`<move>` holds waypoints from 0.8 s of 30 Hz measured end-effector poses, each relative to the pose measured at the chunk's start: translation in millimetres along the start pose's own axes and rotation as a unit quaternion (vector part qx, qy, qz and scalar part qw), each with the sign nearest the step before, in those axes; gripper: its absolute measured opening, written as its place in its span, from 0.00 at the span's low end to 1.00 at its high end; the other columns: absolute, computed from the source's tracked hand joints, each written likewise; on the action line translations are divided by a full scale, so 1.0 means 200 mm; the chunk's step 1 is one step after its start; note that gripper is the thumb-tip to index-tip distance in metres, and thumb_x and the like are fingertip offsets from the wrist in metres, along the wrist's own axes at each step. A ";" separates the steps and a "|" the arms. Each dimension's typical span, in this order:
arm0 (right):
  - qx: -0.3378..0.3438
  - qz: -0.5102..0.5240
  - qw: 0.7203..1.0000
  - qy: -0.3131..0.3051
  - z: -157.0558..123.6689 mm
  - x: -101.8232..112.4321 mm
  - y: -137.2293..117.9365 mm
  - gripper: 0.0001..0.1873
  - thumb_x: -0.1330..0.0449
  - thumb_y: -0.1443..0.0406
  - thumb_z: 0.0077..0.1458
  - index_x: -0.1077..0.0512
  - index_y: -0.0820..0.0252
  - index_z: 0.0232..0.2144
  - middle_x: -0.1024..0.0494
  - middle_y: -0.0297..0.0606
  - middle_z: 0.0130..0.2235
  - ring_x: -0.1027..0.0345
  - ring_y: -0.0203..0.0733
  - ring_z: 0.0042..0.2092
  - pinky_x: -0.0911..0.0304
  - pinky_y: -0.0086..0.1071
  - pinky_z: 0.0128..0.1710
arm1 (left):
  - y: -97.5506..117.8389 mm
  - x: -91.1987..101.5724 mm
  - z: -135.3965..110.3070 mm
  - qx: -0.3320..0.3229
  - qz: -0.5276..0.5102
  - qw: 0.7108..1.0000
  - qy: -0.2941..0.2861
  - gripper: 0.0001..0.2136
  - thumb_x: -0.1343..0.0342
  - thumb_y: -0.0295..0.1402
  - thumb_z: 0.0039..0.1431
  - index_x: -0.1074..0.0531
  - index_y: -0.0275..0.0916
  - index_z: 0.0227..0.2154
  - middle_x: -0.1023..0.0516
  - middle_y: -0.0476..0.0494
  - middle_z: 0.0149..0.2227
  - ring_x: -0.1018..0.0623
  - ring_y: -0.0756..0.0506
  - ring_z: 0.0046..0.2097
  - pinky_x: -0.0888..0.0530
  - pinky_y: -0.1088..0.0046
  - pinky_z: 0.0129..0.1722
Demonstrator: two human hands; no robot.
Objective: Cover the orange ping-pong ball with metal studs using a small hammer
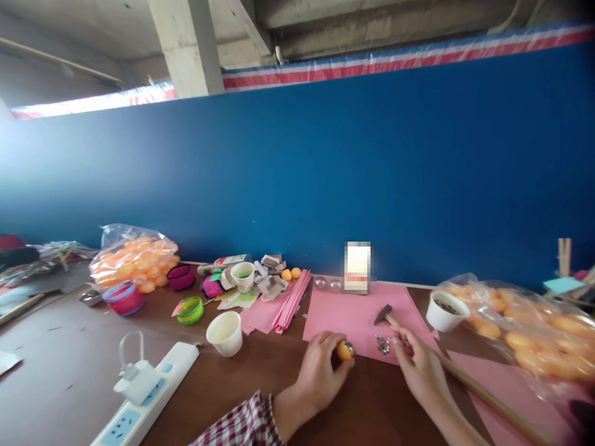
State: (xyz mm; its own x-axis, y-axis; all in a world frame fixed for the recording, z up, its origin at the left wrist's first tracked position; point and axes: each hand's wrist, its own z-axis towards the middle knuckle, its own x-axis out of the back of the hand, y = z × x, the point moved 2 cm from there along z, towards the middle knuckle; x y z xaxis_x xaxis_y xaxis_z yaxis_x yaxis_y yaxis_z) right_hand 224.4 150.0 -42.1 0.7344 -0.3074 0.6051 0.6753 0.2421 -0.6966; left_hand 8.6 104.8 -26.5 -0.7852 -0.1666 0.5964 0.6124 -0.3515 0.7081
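Note:
My left hand point(320, 371) rests on the brown table point(83, 359) with its fingers closed round a small orange ball point(344, 350) that has a metal piece at its side. My right hand point(418, 365) lies just to the right, fingertips pinched at a small shiny metal piece point(382, 344) on the edge of a pink paper sheet point(357, 313). A hammer point(383, 314) with a long wooden handle lies on the pink sheet, its handle passing close under my right hand.
A white paper cup point(225, 332) and a white power strip with a charger point(144, 390) sit to the left. Bags of orange balls lie at the far left point(134, 257) and right point(534, 334). A cup of dark bits point(445, 310), paper scraps and a blue wall point(325, 186) stand behind.

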 end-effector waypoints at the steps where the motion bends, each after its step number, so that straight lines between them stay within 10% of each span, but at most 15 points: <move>1: 0.005 -0.004 1.000 0.003 0.00 0.00 -0.01 0.19 0.51 0.55 0.52 0.31 0.61 0.39 0.22 0.43 0.38 0.27 0.44 0.36 0.31 0.34 0.36 | 0.00 0.00 0.00 0.000 -0.002 1.000 0.000 0.17 0.42 0.26 0.46 0.30 0.40 0.42 0.25 0.43 0.40 0.27 0.42 0.43 0.30 0.62 0.46; 24: 0.012 -0.019 1.000 -0.006 0.00 -0.01 0.02 0.19 0.51 0.54 0.50 0.30 0.59 0.38 0.21 0.40 0.35 0.27 0.43 0.33 0.31 0.32 0.33 | 0.00 0.01 0.00 0.009 -0.002 1.000 -0.024 0.19 0.42 0.26 0.47 0.28 0.43 0.45 0.25 0.44 0.41 0.27 0.42 0.44 0.32 0.63 0.48</move>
State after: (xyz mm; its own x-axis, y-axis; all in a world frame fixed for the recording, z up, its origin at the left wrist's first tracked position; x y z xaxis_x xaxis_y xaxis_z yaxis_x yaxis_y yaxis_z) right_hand 225.9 151.7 -45.9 0.7092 -0.3064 0.6349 0.7037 0.2534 -0.6638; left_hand 7.1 104.6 -25.1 -0.7825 -0.1209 0.6108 0.6112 -0.3362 0.7165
